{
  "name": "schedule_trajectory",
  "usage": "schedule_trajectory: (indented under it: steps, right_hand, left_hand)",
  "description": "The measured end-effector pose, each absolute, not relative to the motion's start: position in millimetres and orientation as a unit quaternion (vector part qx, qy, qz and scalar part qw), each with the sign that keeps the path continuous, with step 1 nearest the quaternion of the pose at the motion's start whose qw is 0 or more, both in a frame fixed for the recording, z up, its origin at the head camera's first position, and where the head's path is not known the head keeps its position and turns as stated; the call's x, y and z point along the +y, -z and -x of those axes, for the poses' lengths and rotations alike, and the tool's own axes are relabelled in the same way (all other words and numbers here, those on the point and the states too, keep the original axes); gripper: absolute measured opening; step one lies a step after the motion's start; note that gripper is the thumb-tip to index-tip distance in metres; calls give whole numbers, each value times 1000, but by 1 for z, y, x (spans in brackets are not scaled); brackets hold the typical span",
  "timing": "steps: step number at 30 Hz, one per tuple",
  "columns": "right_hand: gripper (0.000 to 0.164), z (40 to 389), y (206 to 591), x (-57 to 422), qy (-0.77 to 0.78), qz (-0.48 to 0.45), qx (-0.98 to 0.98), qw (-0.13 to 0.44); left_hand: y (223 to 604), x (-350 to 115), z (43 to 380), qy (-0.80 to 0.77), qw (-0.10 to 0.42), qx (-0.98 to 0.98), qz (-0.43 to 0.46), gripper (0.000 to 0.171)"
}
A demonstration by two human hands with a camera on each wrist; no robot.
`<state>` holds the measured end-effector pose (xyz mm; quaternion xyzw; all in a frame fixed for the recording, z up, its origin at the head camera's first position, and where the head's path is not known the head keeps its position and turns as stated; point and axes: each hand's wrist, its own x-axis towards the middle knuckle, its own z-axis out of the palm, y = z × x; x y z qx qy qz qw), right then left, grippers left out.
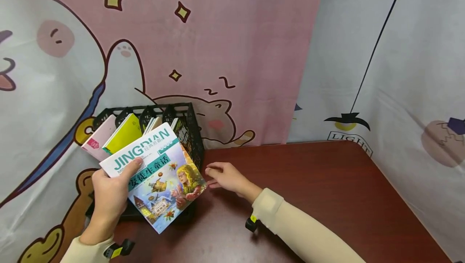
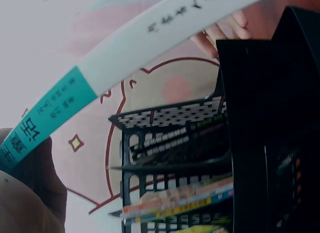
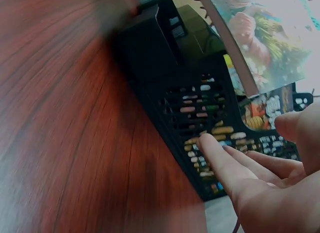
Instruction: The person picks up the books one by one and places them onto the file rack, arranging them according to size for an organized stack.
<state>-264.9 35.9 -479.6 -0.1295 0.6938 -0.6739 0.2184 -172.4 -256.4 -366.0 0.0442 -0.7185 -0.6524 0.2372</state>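
Observation:
My left hand (image 1: pixel 110 192) grips a paperback book (image 1: pixel 163 182) by its left edge, thumb flat across the white cover top with teal lettering. The cover is tilted and faces up, with a picture of a blond-haired figure. In the left wrist view the book's white and teal spine (image 2: pixel 125 58) crosses the top. My right hand (image 1: pixel 229 178) is near the book's right corner with fingers extended and nothing in them. Behind the book stands a black slotted file rack (image 1: pixel 196 142), partly hidden by it.
In the rack lean a pink book (image 1: pixel 103 135), a yellow-green book (image 1: pixel 125 133) and several thinner ones. The rack stands on a dark red wooden table (image 1: pixel 298 198). A printed cartoon curtain (image 1: pixel 236 45) hangs behind the table.

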Motion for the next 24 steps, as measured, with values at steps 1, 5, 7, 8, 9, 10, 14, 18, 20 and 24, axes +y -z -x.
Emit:
schedule_trajectory:
  steps: [1,5,7,8,9,10,14,18,20,24]
  right_hand:
    - [49,264,479,31,670,130,699,214]
    - [53,260,480,12,651,130,722,197]
    - [56,258,481,4,632,128,741,187]
    - [57,256,482,0,620,127,752,181]
    - [59,255,483,-4,607,127,765,176]
    - [60,253,484,-7,596,127,775,171]
    - [65,249,488,-16,562,133,801,157]
    - [69,247,490,-18,563,129,801,158]
    - [70,246,490,-18,572,123,794,168]
    - [71,244,491,-17,592,119,775,189]
  left_hand:
    - [366,-259,172,658,244,-711,-51,39]
    - [366,-268,167,666,271,-690,-84,35]
    - [366,-273,163,665,280,-685,-98,35]
    - [366,-275,161,663,285,-684,-104,35]
    - [365,-278,159,662,290,-682,-110,35]
    - [364,-280,157,661,294,-680,-116,36]
    - [360,-291,152,677,319,-651,-130,39]
    - [355,-301,148,706,356,-599,-128,42]
    - [352,-307,147,717,378,-575,-112,45]
    - [348,-323,143,682,421,-592,-86,45]
